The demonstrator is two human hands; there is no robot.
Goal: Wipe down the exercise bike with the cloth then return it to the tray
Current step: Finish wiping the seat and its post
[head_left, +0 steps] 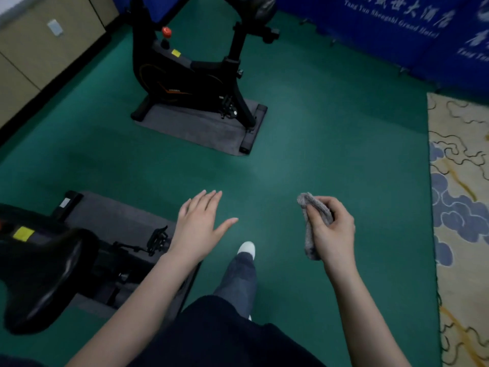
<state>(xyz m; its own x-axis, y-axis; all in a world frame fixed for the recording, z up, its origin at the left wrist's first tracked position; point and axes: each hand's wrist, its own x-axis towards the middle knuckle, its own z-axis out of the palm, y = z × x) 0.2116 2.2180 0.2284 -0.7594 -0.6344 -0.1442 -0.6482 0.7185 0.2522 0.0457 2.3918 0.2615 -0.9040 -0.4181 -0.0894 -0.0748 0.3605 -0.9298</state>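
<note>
Cloth [315,221], grey and bunched, sits in the right hand [332,229], fingers curled round it, above the green floor [330,133]. Left hand [199,226] hovers flat, fingers straight, holding nothing, beside the near bike [47,271].

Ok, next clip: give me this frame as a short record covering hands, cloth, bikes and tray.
left hand: open, fingers straight, above the green floor, holding nothing
right hand: grips the cloth, which is bunched with one end hanging down
near bike: lower left, saddle nearest the camera
far bike: upright on a grey mat, ahead
tray: not in view
wiping: cloth is clear of both bikes
</note>
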